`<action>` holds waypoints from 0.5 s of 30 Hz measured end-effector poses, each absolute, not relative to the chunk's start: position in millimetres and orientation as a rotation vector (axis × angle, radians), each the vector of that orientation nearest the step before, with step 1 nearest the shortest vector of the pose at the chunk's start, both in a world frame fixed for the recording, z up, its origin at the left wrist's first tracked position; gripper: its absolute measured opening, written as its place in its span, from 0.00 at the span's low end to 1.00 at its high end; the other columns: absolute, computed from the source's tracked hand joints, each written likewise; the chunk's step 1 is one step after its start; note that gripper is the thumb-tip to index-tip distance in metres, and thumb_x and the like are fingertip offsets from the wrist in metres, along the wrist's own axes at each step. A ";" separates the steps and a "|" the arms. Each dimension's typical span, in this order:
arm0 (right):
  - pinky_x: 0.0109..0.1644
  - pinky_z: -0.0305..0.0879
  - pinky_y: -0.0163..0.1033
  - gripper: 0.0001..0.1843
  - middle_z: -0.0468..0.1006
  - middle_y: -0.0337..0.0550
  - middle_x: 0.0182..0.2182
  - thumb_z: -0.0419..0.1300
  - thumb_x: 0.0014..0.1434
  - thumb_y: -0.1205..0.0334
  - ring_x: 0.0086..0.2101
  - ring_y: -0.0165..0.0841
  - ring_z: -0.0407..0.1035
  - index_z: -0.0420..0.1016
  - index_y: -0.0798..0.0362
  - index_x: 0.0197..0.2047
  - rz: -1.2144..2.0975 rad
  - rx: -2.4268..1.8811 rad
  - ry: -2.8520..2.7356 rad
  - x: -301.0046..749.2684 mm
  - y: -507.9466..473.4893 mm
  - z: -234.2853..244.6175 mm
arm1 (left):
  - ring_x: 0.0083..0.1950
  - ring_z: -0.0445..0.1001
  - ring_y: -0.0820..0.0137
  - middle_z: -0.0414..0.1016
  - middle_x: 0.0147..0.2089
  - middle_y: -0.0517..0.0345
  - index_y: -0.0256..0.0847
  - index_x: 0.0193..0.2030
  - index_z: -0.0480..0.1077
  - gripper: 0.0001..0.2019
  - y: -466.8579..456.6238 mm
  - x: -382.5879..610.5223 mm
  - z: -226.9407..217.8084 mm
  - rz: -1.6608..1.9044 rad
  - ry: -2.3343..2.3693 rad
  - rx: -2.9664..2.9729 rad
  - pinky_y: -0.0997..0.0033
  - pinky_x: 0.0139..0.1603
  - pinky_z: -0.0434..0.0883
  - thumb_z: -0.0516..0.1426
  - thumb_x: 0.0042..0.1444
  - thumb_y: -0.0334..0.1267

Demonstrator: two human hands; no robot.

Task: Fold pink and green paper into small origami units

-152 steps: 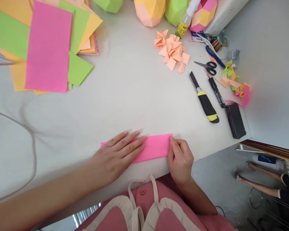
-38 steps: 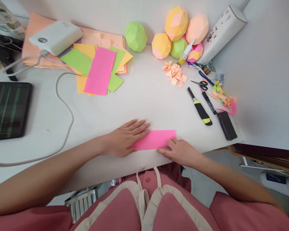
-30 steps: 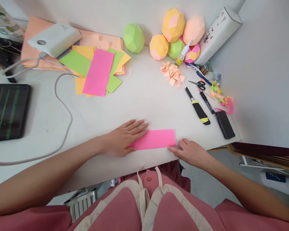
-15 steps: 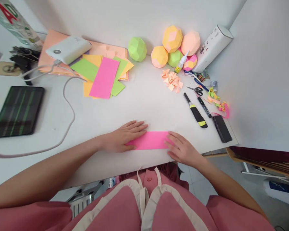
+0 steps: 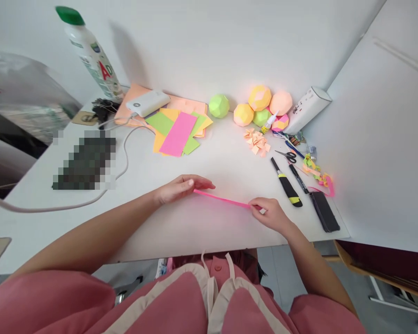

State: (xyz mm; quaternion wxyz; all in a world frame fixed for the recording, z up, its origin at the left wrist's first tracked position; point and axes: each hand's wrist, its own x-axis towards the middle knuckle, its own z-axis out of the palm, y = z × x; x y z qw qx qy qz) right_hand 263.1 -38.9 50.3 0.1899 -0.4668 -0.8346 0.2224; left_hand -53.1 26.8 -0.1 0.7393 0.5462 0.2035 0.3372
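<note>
Bright pink rectangular paper strip (image 5: 223, 199) now tilted up, seen edge-on; 0.5 s earlier it lay flat on the smooth white tabletop (image 5: 209, 236). Position: between both hands. Right hand (image 5: 271, 213) pinches its right end, thumb against fingers. Left hand (image 5: 181, 188), fingers extended, at left end; cannot tell whether it grips. Black-and-yellow plastic-handled utility knife (image 5: 288, 188) lies near right hand.

White table (image 5: 226, 169). Back left: stack of peach paper sheets (image 5: 187, 105), loose green, orange and pink sheets overlapping its front. Back middle: light-green faceted paper ball (image 5: 219, 106). Right of that: cluster of multicoloured faceted paper balls (image 5: 243, 115), pile of small folded peach paper pieces (image 5: 256, 142) in front. Right side: black-handled scissors (image 5: 290, 157), black-and-yellow cutter (image 5: 289, 188), black marker (image 5: 298, 178), black oblong case (image 5: 324, 212). White cable (image 5: 126, 153) across left.
</note>
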 end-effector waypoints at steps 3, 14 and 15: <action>0.28 0.61 0.32 0.08 0.76 0.39 0.26 0.54 0.56 0.65 0.26 0.28 0.67 0.74 0.54 0.29 0.957 -1.492 -2.073 269.4 -21.9 58.2 | 0.53 0.73 0.53 0.76 0.50 0.47 0.39 0.49 0.73 0.31 19.4 -46.2 5.6 0.764 0.501 1.200 0.54 0.55 0.68 0.64 0.44 0.59; 0.35 0.63 0.35 0.10 0.76 0.40 0.31 0.61 0.51 0.58 0.31 0.29 0.67 0.76 0.54 0.35 1.292 -1.378 -1.950 224.0 17.3 50.7 | 0.29 0.72 0.70 0.73 0.29 0.60 0.39 0.31 0.69 0.21 -2.1 -16.4 12.1 0.740 1.106 1.183 0.72 0.28 0.68 0.64 0.43 0.55; 0.34 0.63 0.35 0.10 0.75 0.40 0.30 0.61 0.51 0.58 0.31 0.29 0.67 0.76 0.54 0.35 1.318 -1.351 -1.943 215.1 20.4 48.5 | 0.28 0.71 0.70 0.72 0.28 0.61 0.39 0.30 0.68 0.20 -3.0 -14.1 12.2 0.735 1.126 1.197 0.72 0.27 0.67 0.64 0.43 0.56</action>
